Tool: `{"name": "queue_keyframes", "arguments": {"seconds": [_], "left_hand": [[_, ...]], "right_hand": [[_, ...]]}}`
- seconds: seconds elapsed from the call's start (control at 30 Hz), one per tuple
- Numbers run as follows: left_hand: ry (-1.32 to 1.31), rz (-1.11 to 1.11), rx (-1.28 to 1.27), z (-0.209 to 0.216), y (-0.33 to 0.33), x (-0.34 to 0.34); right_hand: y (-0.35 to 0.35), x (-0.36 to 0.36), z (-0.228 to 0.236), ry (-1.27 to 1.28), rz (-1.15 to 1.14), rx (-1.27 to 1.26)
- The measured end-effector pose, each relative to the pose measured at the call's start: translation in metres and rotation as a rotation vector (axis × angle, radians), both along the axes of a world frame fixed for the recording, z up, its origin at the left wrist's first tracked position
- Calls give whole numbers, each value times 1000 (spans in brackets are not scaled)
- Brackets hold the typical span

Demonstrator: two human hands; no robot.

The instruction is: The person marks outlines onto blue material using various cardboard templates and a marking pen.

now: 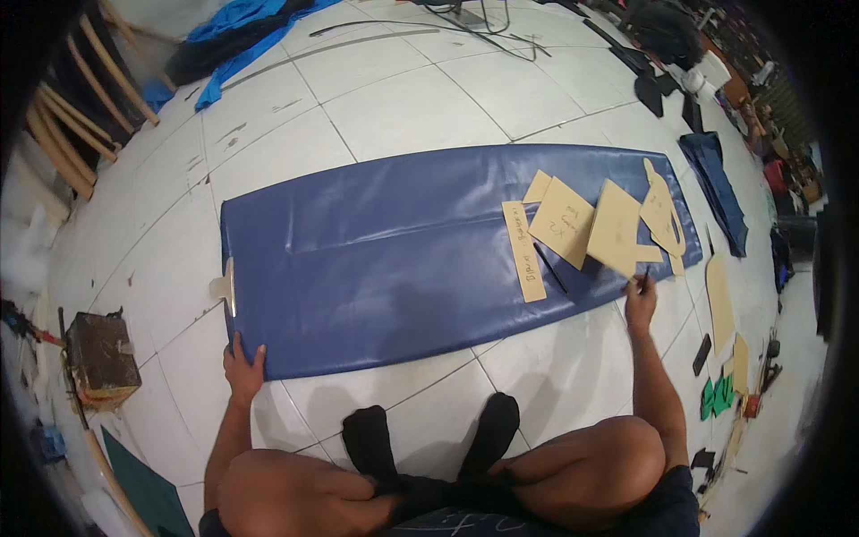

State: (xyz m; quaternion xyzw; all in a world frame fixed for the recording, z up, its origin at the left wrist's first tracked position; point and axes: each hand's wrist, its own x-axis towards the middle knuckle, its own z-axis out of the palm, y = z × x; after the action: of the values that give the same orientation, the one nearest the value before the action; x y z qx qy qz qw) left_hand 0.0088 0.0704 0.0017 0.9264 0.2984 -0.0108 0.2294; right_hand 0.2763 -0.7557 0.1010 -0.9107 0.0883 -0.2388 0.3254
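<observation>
A dark blue vinyl-like sheet (394, 259) lies spread on the floor before me. My left hand (243, 369) rests at its near left corner, thumb and fingers apart. Just beyond that hand, a shiny clip-like piece (229, 288) sits on the sheet's left edge. My right hand (641, 300) is at the near right edge, closed on a small dark pen-like thing (646, 279). Beside that hand are tan card templates (614, 224), overlapping, some with handwriting. A long narrow template (523, 252) lies left of them, with a thin dark stick (550, 268) next to it.
White tiles (420, 80) surround the sheet. A worn box (103, 358) stands at left, below wooden poles (67, 143). Dark blue fabric (716, 192), a tan piece (718, 304) and green scraps (718, 396) lie at right. Black cables (474, 31) and blue material (237, 54) lie at the far side.
</observation>
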Motion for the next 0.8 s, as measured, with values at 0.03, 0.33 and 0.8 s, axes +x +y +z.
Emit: {"name": "queue_keyframes", "arguments": {"seconds": [0.03, 0.33, 0.8], "left_hand": [[68, -22, -3, 16, 14, -13], [213, -37, -34, 30, 32, -28], [142, 44, -58, 40, 14, -14]], "right_hand": [[35, -19, -32, 248, -36, -91], [136, -13, 4, 661, 238, -463], [196, 1, -71, 688, 424, 44]]}}
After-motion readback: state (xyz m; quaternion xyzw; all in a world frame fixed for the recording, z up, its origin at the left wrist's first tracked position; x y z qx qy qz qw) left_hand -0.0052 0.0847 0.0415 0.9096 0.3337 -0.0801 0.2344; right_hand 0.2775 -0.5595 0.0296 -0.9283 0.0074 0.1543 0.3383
